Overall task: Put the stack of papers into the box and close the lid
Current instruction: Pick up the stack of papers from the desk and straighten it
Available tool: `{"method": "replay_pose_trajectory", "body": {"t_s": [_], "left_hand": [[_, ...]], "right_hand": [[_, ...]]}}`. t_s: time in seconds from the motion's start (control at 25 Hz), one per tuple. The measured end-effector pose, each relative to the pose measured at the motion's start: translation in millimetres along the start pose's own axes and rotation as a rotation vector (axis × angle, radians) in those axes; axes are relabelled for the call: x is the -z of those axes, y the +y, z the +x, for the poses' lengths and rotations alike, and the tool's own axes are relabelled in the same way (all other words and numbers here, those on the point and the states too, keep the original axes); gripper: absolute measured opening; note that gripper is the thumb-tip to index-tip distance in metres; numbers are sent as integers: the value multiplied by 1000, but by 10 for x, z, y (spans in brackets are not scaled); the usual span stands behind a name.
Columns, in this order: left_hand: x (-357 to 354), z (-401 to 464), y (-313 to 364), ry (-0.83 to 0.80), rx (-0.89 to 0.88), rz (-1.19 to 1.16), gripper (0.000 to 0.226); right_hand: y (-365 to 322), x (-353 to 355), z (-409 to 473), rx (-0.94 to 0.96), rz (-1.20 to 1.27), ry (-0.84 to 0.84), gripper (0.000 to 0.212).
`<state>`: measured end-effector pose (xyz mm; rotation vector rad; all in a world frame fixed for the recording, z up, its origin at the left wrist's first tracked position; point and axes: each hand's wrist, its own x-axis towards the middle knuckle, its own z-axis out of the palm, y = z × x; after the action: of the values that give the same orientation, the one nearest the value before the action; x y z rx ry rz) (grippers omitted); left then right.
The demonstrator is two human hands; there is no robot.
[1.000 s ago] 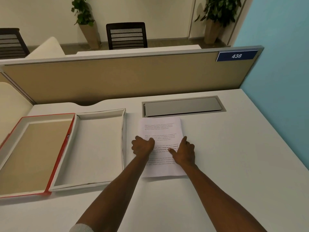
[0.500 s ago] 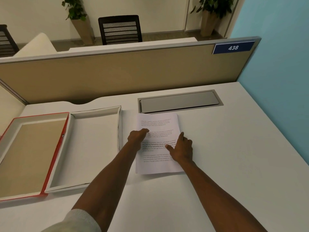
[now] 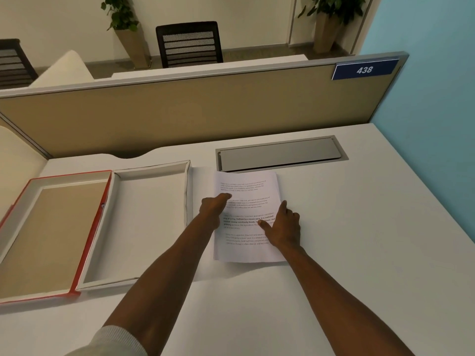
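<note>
On the white desk [image 3: 359, 227] my left hand [image 3: 212, 213] and right hand [image 3: 284, 228] press loosely spread fingers on the papers [image 3: 246, 186], lengthwise toward the partition; the box [image 3: 151, 217] lies just left, nearer my left hand.

A white desk [image 3: 359, 227] with a grey cable hatch [image 3: 280, 154] meets a tan partition [image 3: 180, 111] bearing a blue "438" plate [image 3: 365, 70], a light blue wall [image 3: 437, 98] on the right, and beyond stand a black slatted chair [image 3: 189, 43] and two potted plants [image 3: 128, 27].
</note>
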<state>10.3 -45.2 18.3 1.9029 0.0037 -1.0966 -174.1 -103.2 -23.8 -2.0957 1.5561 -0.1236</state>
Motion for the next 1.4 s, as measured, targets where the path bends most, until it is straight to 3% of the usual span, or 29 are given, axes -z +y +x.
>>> {"method": "replay_pose_trajectory", "body": {"t_s": [0.08, 0.2, 0.4, 0.56, 0.68, 0.8, 0.88, 0.92, 1.04, 1.2, 1.4], "left_hand": [[-64, -7, 32, 70, -34, 36, 38], [-146, -61, 92, 148, -142, 194, 34], [80, -105, 259, -15, -30, -46, 30], [-3, -135, 92, 21, -132, 29, 23], [-50, -297, -58, -45, -272, 12, 25], [37, -476, -193, -185, -437, -42, 28], [149, -585, -226, -220, -521, -55, 29], [185, -625, -231, -211, -553, -60, 29], [232, -762, -218, -163, -630, -71, 37], [300, -882, -271, -157, -720, -109, 45], [418, -932, -602, -132, -756, -28, 47]], "right_hand": [[-15, 1, 24, -5, 22, 9, 102], [-60, 30, 44, 7, 63, 20, 102], [-199, 45, 59, 39, 85, 22, 104], [-56, 37, 108, 23, 141, 17, 107], [130, 160, 232, -115, 341, -11, 109], [169, 388, 307, -240, 825, -109, 107], [86, 492, 242, -195, 1091, -245, 89], [29, 532, 175, -171, 1105, -236, 71], [-154, 634, -87, -77, 963, 14, 40], [-269, 755, -436, 185, 949, 201, 34], [-8, 553, -711, 333, 974, 154, 47]]}}
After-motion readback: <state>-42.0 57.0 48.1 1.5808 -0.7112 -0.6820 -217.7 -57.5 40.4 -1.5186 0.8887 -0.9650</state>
